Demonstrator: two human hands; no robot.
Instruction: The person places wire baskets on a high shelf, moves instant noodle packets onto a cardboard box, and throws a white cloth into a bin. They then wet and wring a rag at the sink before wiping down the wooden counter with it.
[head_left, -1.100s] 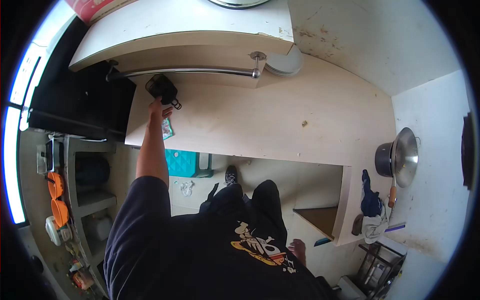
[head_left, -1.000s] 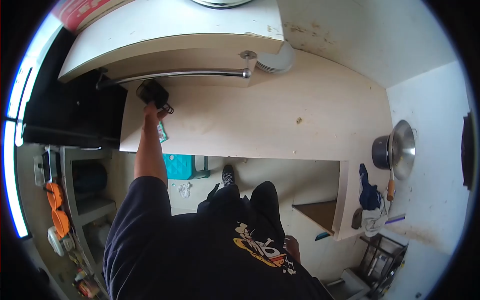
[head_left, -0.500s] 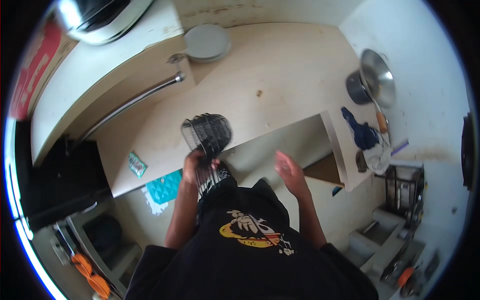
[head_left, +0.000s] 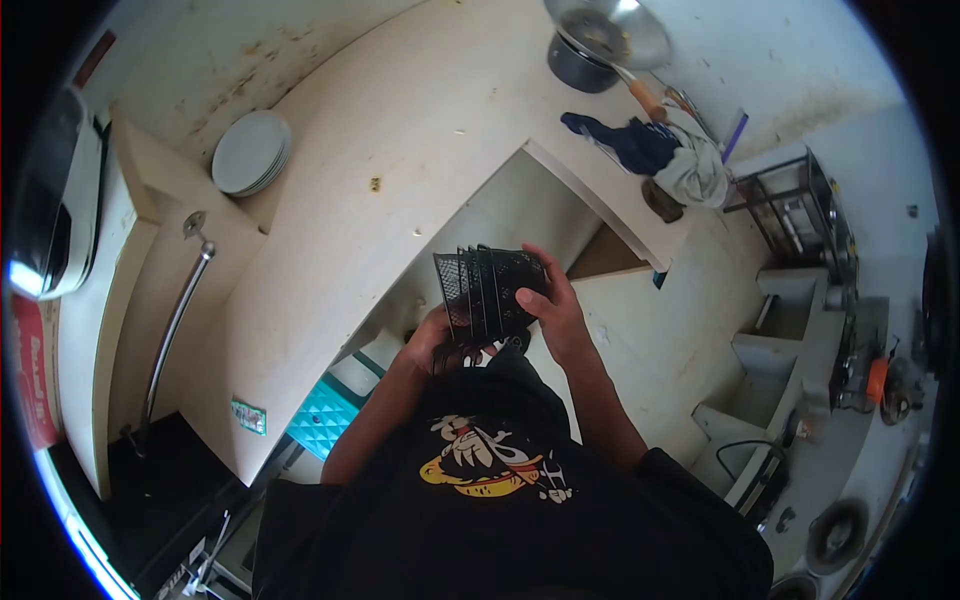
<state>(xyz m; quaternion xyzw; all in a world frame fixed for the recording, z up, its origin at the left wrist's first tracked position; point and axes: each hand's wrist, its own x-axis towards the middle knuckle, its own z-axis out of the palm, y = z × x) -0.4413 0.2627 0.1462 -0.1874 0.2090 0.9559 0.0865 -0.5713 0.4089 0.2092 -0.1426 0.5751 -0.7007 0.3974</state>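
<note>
Head cam: R hand (head_left: 562, 318) now on mesh baskets (head_left: 492, 292) too (w/ L hand (head_left: 428, 341)).

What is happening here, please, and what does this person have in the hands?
The person holds some black mesh holders, which look nested together, in front of the body. The left hand supports them from the lower left side, and the right hand grips the right side. On the pale counter are a stack of plates and a small green packet. Farther along, a metal pan and a dark pot are together, near some cloths.
</note>
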